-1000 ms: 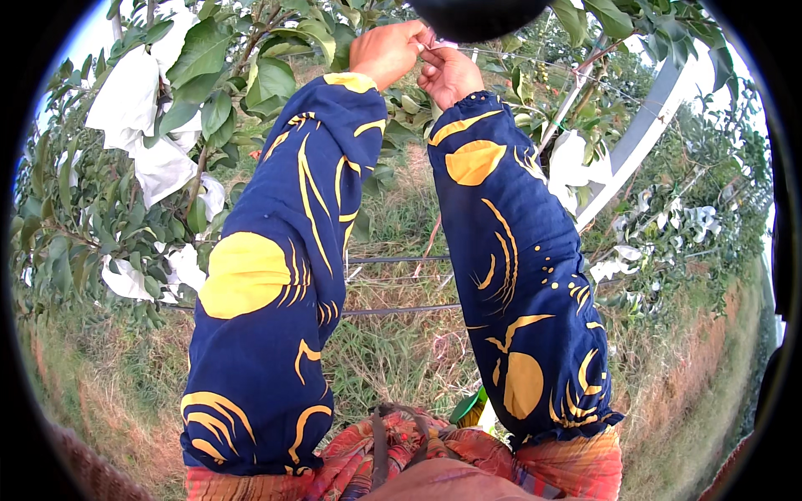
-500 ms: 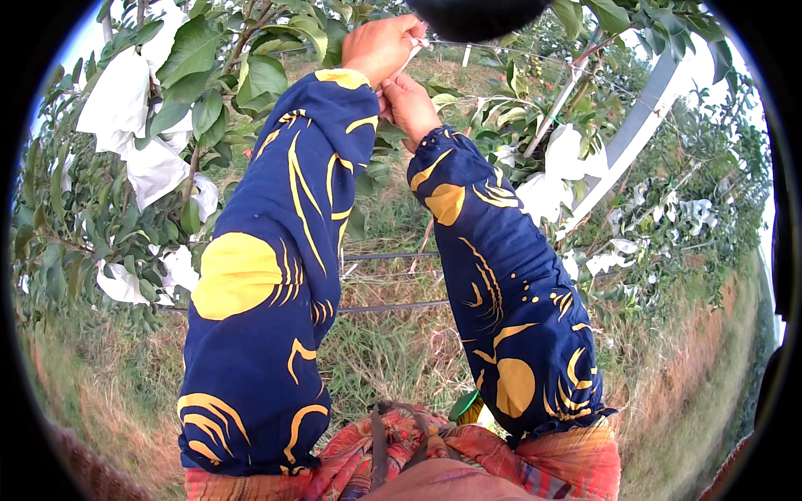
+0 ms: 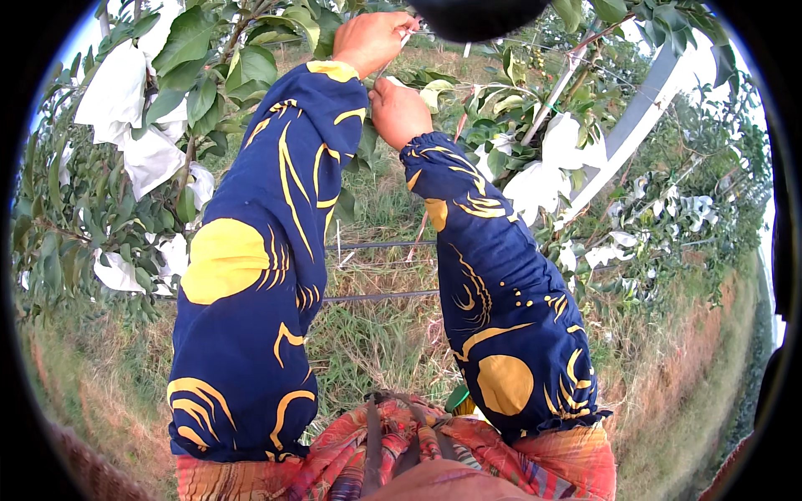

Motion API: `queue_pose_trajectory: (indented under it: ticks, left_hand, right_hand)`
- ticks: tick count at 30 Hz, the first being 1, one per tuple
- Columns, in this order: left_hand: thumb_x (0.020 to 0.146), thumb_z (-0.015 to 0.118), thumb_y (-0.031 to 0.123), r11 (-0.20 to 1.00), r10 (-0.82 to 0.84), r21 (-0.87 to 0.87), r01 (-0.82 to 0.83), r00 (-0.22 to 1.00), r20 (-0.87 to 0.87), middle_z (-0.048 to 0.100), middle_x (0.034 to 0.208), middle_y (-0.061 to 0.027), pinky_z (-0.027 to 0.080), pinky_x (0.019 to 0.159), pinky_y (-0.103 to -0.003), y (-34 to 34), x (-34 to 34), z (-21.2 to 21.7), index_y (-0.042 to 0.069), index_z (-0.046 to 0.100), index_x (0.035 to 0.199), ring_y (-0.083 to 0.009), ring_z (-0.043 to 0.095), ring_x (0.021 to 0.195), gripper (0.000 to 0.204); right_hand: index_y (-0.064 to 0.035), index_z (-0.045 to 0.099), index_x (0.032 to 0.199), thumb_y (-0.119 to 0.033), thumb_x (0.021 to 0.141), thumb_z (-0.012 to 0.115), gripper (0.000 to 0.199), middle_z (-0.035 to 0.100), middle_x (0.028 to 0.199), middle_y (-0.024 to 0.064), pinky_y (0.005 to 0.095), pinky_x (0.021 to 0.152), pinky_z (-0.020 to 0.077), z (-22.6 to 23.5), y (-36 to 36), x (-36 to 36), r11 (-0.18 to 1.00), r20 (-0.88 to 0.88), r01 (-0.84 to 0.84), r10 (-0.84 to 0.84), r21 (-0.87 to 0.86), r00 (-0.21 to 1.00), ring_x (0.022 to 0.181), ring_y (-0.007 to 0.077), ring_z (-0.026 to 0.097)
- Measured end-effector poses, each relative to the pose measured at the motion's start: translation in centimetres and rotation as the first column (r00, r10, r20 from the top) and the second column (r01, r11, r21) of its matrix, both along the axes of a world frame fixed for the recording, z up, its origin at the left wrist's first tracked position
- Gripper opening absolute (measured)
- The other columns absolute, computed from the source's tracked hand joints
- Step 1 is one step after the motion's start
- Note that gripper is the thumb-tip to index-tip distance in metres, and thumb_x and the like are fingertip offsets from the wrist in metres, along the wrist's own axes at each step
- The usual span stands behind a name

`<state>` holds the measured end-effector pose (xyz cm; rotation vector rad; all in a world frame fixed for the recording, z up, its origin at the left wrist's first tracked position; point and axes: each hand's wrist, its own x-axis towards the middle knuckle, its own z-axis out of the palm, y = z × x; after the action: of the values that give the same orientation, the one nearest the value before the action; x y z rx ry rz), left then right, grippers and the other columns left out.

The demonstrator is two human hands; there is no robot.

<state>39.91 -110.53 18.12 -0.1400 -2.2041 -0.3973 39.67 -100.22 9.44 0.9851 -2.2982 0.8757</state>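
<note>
Both my hands are raised at the top of the view, among leafy branches. My left hand (image 3: 373, 42) is closed, its fingertips pinching the upper end of a thin white strip (image 3: 407, 37). Just below and slightly to the right, my right hand (image 3: 401, 111) is curled shut. A small white bit shows at its thumb, where the strip's lower end seems to run; the fingers there are partly hidden. Navy sleeves with yellow patterns cover both forearms. Close to the left hand, large green leaves (image 3: 251, 73) hang from a branch.
White bags (image 3: 114, 93) hang in the foliage on the left, and more white bags (image 3: 539, 188) on the right. A pale slanted post (image 3: 622, 150) stands at right. Dark horizontal lines (image 3: 384, 296) cross low over the grass. A dark round shape (image 3: 480, 12) blocks the top edge.
My right hand has moved slightly down and left, its back now turned more toward me. The left hand has shifted a little left, still pinching the white strip.
</note>
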Motion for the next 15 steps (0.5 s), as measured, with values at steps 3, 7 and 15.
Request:
queue_pose_trajectory:
  ticks: [3, 7, 15]
  left_hand:
    - [0.089, 0.052, 0.018, 0.989, -0.133, 0.079, 0.127, 0.988, 0.078, 0.068, 0.09, -0.004, 0.048, 0.07, -0.032, 0.2, -0.3, 1.3, 0.018, 0.065, 0.109, -0.0188, 0.065, 0.083, 0.024]
    - [0.08, 0.045, -0.003, 0.829, -0.451, 0.336, 0.448, 0.89, -0.074, 0.067, 0.093, -0.0141, 0.049, 0.072, -0.03, 1.6, 0.4, 2.4, 0.002, 0.063, 0.106, -0.022, 0.064, 0.082, 0.032]
    - [0.087, 0.052, -0.002, 0.905, -0.407, 0.083, 0.417, 0.906, -0.12, 0.066, 0.093, -0.0108, 0.049, 0.076, -0.027, 4.3, 20.8, -11.8, 0.001, 0.063, 0.106, -0.0214, 0.063, 0.086, 0.022]
  right_hand:
    - [-0.0057, 0.058, 0.093, -0.022, 0.087, 0.048, 0.02, 0.064, 0.085, 0.0204, 0.0484, 0.07, 0.0478, 1.8, 1.6, -0.5, 0.989, 0.001, 0.054, -0.055, 0.14, 0.998, 0.082, 0.0377, 0.062]
    - [-0.0028, 0.058, 0.086, -0.022, 0.089, 0.049, 0.021, 0.056, 0.061, 0.0121, 0.0358, 0.058, 0.0444, -2.3, 6.9, -1.7, 0.972, 0.104, -0.206, 0.218, -0.114, 0.97, 0.057, 0.0253, 0.056]
    - [-0.0044, 0.064, 0.083, -0.025, 0.089, 0.053, 0.024, 0.057, 0.06, 0.0011, 0.0271, 0.054, 0.041, -22.7, 23.2, 7.4, 0.952, 0.923, -0.287, 0.017, 0.102, 0.385, 0.057, 0.0103, 0.051]
